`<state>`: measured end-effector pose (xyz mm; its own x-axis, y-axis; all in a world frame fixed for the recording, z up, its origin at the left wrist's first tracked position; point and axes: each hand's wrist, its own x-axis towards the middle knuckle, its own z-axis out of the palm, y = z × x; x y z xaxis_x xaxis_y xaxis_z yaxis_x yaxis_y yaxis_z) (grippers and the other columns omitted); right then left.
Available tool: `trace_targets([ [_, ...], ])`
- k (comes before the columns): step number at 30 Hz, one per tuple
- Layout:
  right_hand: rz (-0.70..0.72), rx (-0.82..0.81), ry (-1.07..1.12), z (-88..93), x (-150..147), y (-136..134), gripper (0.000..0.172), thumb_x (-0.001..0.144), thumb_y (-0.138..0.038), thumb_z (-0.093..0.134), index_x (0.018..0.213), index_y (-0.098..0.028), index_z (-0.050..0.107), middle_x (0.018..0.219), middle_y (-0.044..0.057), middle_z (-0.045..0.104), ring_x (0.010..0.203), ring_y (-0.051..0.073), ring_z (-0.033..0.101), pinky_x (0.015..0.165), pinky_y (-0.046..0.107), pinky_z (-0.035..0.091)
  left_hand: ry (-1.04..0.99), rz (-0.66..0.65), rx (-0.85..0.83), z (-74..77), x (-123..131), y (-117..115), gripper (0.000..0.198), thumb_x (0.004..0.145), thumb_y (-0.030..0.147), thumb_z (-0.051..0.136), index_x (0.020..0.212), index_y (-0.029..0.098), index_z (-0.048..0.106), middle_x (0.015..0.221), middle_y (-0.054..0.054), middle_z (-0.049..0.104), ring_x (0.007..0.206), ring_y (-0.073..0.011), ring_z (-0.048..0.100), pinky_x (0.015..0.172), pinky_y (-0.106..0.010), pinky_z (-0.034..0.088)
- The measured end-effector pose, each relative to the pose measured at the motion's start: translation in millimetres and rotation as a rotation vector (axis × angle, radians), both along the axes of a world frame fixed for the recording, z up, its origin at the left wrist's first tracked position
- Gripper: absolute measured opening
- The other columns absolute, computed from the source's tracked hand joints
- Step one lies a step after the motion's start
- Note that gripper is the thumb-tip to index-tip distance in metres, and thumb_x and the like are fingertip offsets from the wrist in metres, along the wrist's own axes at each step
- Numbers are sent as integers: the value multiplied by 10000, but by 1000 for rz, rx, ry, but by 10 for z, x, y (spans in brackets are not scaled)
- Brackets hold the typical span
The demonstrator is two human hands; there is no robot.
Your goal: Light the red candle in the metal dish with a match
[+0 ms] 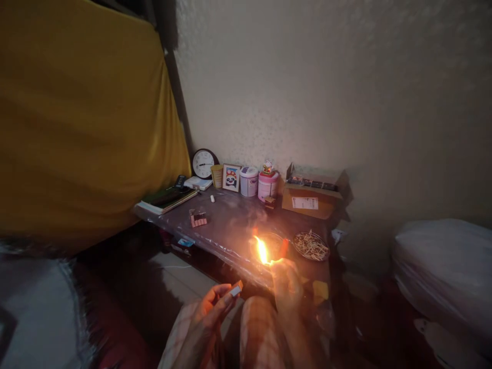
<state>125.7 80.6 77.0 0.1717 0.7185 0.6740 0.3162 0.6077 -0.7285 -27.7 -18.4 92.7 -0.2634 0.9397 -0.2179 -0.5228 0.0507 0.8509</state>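
A burning match (270, 263) is pinched in my right hand (286, 282), its bright flame (262, 250) rising up and to the left above the table's front edge. My left hand (216, 303) grips a small matchbox (237, 288) over my lap, with its pale side showing. Behind the flame, a red stick-like thing (284, 248) stands partly hidden by glare; a second reddish shape (255, 232) shows farther left. A round dish (311, 246) heaped with matchsticks lies to the right of my right hand.
The table (230, 220) has a plastic cover. A pink bundle of small boxes (198, 219) lies on its left. Along the wall stand a clock (203, 164), a yellow cup (217, 176), a panda picture (231, 178), two tubs (249, 182) and an open cardboard box (313, 201).
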Motion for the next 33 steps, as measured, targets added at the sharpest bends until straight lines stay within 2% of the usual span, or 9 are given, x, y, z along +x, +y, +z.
trace_targets([
  [4,-18,53,-5,39,22,16,130,861,-249,572,766,-211,652,835,27,608,789,155,593,658,261,516,-20,-10,-11,-5,-37,-21,249,702,326,726,902,183,694,941,-66,738,998,-208,627,935,-311,421],
  [11,-63,125,-89,132,104,30,94,864,-208,578,820,-195,660,825,41,617,799,162,603,727,305,518,3,60,-98,-62,-86,1,321,592,348,809,846,177,712,870,-55,761,963,-217,657,884,-290,459],
  [17,-98,178,-132,168,158,65,84,863,-191,584,824,-193,658,826,44,622,803,158,609,721,295,524,-34,39,-97,-17,-54,15,303,580,334,817,823,184,718,805,-32,764,961,-200,662,889,-254,462],
  [22,-135,214,-144,163,218,125,90,862,-211,588,826,-196,670,805,40,632,771,158,617,705,307,531,-12,52,-123,15,-38,13,323,560,348,824,819,181,726,814,-41,770,852,-171,676,799,-221,480],
  [33,-176,262,-157,181,328,251,94,861,-197,590,844,-192,682,811,45,649,773,155,624,718,304,535,19,17,-103,-79,-69,21,313,601,354,801,847,179,715,874,-57,769,1021,-241,647,894,-291,465],
])
